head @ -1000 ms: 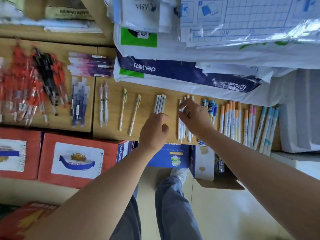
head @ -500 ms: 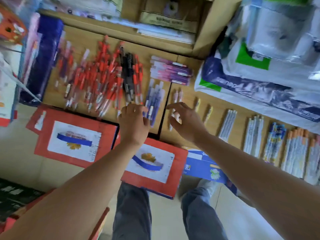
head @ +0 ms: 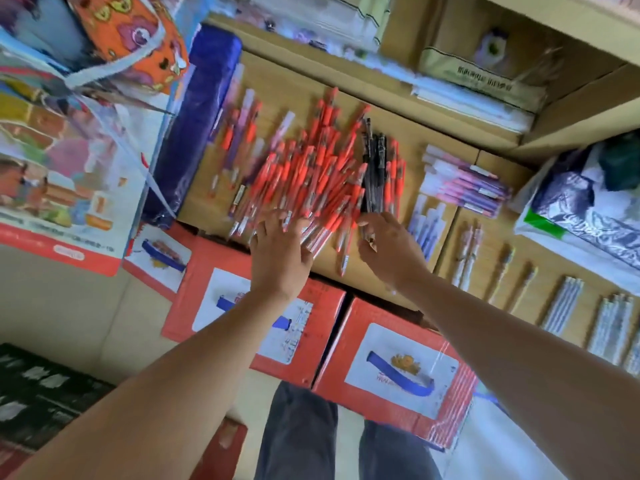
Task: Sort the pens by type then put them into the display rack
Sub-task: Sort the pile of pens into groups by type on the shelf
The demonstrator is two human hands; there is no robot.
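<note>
Left hand (head: 280, 252) first: the fingers are straight and fanned out, lying on the near edge of the big messy heap of clear pens with red rubber grips (head: 311, 174). Nothing is pinched as far as I can see. The right hand (head: 389, 252) is just to the right of it, fingers loosely stretched, with the tips at the lower ends of the small bunch of black pens (head: 374, 161) pressed against the heap's right side. It's blurry there, but the hand looks open and empty.

Everything sits on a pale wooden shelf board (head: 277, 81). Right of the heap, past the black ones, there's a stack of lilac-and-purple pens (head: 464, 181) with some blue-and-white pens (head: 426, 220) nearer the person. Well to the right are tidy little rows of white pens (head: 564, 306). Red cardboard cartons (head: 398, 372) sit right under the shelf edge, below the heap. I honestly can't pick out a display rack anywhere.

My worry is that the heap's nearest pens lie right at the shelf edge. With round barrels, one careless sweep could roll them off onto the cartons or the floor. A few red ones also lie on the far side of the black bunch, so a quick handful probably comes up mixed.
</note>
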